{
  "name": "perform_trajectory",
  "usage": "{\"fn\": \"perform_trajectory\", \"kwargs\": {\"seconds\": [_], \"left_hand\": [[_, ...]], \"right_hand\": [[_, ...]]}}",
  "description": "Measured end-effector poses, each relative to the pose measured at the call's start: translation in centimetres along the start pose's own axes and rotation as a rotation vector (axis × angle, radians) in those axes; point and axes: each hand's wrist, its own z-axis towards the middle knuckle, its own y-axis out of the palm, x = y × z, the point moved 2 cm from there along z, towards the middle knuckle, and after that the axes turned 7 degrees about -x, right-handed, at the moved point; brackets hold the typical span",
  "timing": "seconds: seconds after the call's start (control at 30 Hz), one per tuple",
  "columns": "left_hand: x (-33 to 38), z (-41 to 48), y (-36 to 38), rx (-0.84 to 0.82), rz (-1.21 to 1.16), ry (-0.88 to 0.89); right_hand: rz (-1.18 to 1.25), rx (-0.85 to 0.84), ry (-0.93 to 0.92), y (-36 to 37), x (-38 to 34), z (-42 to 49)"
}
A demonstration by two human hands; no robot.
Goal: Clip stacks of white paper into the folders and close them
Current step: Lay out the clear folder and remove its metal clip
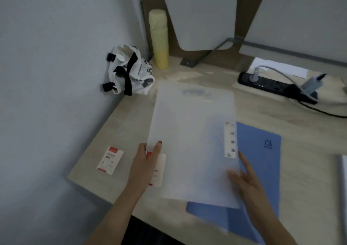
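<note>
Both hands are on the translucent white plastic folder cover (191,143), which lies over a blue folder (261,162) on the pale wood tabletop (309,179). Left hand (144,162) has a pinching grip on the cover's left edge, thumb on top. Right hand (247,184) rests near the right edge, fingers loosely spread, grip open, not holding anything. Small red-and-white box (110,160) sits off to the left.

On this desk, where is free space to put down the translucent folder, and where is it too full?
Bare wood lies between the blue folder and the power strip, and behind the translucent folder toward the yellow bottle. The left edge is crowded: a small box and a cloth bag.
</note>
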Motion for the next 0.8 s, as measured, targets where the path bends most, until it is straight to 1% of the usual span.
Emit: {"fn": "perform_trajectory", "kwargs": {"seconds": [0.13, 0.27, 0.37, 0.47, 0.53, 0.57, 0.63, 0.7, 0.8], "left_hand": [[1.4, -0.9, 6.8, -0.136, 0.002, 0.07], [1.6, -2.2, 13.0, -0.267, 0.049, 0.083], [1.3, -3.4, 17.2, -0.394, 0.088, 0.09], [0.1, -3.8, 20.2, -0.498, 0.115, 0.111], [-1.0, -3.5, 21.3, -0.48, 0.254, 0.23], [-1.2, -3.4, 21.6, -0.46, 0.377, 0.292], [-1.8, -2.9, 22.0, -0.419, 0.595, 0.361], [-1.8, -2.5, 22.0, -0.37, 0.707, 0.373], [-2.3, -2.0, 21.7, -0.346, 0.768, 0.361]], "right_hand": [[0.096, 0.147, 0.018, -6.1, 1.0, -2.9], [0.176, 0.264, 0.049, -11.4, 2.6, -5.9], [0.193, 0.336, 0.046, -14.7, 3.0, -7.6], [0.129, 0.41, 0.084, -17.6, 4.2, -8.2], [0.103, 0.435, 0.108, -18.5, 4.6, -8.2], [0.096, 0.436, 0.114, -18.7, 4.8, -8.1], [0.079, 0.417, 0.122, -19.0, 5.1, -7.7], [0.086, 0.393, 0.126, -19.0, 5.2, -7.2], [0.07, 0.369, 0.127, -19.1, 5.3, -6.5]]}}
